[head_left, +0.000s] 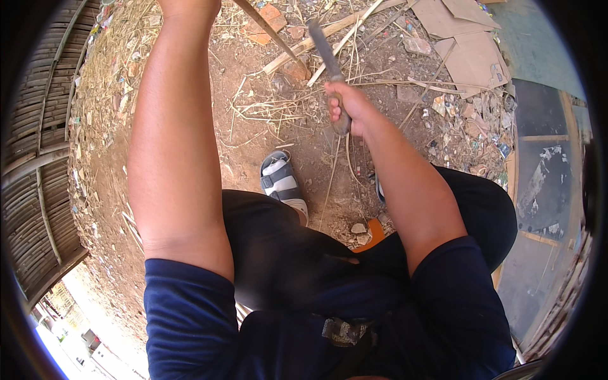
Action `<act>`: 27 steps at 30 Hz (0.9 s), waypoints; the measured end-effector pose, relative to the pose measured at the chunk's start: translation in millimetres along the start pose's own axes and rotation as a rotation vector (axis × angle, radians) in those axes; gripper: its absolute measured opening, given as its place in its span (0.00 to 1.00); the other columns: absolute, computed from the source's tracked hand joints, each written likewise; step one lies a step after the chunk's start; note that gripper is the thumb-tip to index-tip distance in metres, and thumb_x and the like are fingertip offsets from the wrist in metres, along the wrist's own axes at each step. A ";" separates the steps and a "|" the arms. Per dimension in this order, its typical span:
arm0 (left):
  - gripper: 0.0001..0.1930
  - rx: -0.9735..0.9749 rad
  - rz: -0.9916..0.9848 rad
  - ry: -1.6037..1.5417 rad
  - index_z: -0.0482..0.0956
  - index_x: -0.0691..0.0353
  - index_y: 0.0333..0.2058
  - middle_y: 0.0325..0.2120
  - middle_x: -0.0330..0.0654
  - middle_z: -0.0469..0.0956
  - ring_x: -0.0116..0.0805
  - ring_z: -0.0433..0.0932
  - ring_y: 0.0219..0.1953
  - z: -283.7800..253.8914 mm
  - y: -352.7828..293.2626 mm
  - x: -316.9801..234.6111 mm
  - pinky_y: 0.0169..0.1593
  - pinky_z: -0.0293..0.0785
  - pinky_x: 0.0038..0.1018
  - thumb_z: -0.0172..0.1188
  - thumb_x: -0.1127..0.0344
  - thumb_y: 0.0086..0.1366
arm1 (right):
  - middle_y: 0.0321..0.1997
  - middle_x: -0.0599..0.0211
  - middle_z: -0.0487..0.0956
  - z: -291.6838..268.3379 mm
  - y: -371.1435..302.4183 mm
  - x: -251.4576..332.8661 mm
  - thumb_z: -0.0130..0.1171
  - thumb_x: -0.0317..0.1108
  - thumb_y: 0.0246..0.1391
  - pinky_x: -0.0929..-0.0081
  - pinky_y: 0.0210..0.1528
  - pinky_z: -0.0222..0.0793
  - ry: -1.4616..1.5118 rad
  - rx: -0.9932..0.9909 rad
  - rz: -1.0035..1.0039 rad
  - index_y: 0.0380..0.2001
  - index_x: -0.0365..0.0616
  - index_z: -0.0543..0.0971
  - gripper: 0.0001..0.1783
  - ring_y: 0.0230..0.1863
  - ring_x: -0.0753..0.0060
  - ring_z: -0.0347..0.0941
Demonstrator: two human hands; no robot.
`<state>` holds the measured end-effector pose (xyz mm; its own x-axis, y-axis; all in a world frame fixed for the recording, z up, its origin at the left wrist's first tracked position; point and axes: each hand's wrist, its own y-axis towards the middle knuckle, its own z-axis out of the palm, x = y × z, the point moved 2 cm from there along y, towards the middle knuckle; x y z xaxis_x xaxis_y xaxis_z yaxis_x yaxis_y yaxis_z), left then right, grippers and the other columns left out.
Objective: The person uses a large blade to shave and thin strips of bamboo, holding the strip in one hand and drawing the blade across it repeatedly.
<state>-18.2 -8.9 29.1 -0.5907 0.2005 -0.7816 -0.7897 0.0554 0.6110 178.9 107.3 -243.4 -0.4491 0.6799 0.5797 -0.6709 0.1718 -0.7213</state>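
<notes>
My right hand (351, 104) is wrapped round the handle of a large knife (327, 54). Its dark, long blade points up and slightly left above the littered ground. My left arm reaches to the top edge of the picture, where only the wrist end of my left hand (190, 5) shows. Its fingers are cut off from sight. Close to it, a brown stick (266, 28) slants down to the right, its lower end near the ground by a wooden strip (310, 44). Whether my left hand holds the stick cannot be seen.
Thin loose strips (272, 107) lie scattered on the dirt ahead of my sandalled foot (278, 177). Flattened cardboard (472, 57) and rubble are at the far right, beside dark panels (541, 171). A slatted bamboo wall (38, 152) stands left. An orange object (373, 235) lies between my legs.
</notes>
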 end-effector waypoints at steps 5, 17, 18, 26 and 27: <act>0.38 -0.011 -0.070 -0.090 0.74 0.65 0.39 0.14 0.28 0.56 0.21 0.53 0.12 -13.7 11.7 18.1 0.17 0.52 0.22 0.31 0.31 0.77 | 0.31 0.58 0.81 30.5 -21.4 37.7 0.64 0.44 0.60 0.60 0.36 0.76 -0.787 -0.468 -0.762 0.47 0.41 0.74 0.21 0.31 0.59 0.80; 0.38 0.029 0.027 0.007 0.75 0.65 0.37 0.13 0.29 0.60 0.21 0.57 0.12 -2.5 1.5 9.6 0.17 0.55 0.23 0.31 0.32 0.77 | 0.38 0.48 0.84 -23.8 21.5 -40.1 0.64 0.33 0.52 0.55 0.43 0.78 -1.140 -0.252 -0.239 0.49 0.38 0.78 0.21 0.41 0.49 0.83; 0.38 0.026 0.013 -0.006 0.75 0.65 0.37 0.13 0.29 0.59 0.21 0.57 0.12 -1.0 1.9 10.3 0.17 0.55 0.23 0.31 0.32 0.77 | 0.36 0.51 0.83 -24.8 14.6 -39.5 0.64 0.33 0.51 0.58 0.39 0.77 -0.958 -0.197 -0.119 0.48 0.38 0.78 0.20 0.38 0.53 0.82; 0.39 0.019 0.012 0.020 0.75 0.65 0.38 0.12 0.29 0.58 0.21 0.56 0.12 -5.2 6.9 13.4 0.17 0.55 0.23 0.29 0.31 0.77 | 0.31 0.56 0.81 -18.7 10.4 -20.6 0.66 0.35 0.50 0.65 0.30 0.73 -0.839 -0.212 -0.233 0.48 0.39 0.80 0.21 0.28 0.65 0.78; 0.39 0.014 0.007 0.018 0.75 0.65 0.38 0.12 0.28 0.58 0.21 0.55 0.12 -6.3 7.7 13.8 0.16 0.54 0.22 0.29 0.31 0.77 | 0.32 0.54 0.81 -13.3 8.6 -16.8 0.66 0.35 0.50 0.64 0.31 0.74 -0.900 -0.256 -0.358 0.48 0.39 0.80 0.21 0.29 0.63 0.79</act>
<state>-33.4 -11.9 22.2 -0.5995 0.1836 -0.7791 -0.7830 0.0673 0.6184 188.6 106.9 -264.3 -0.5964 -0.2161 0.7730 -0.7539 0.4814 -0.4471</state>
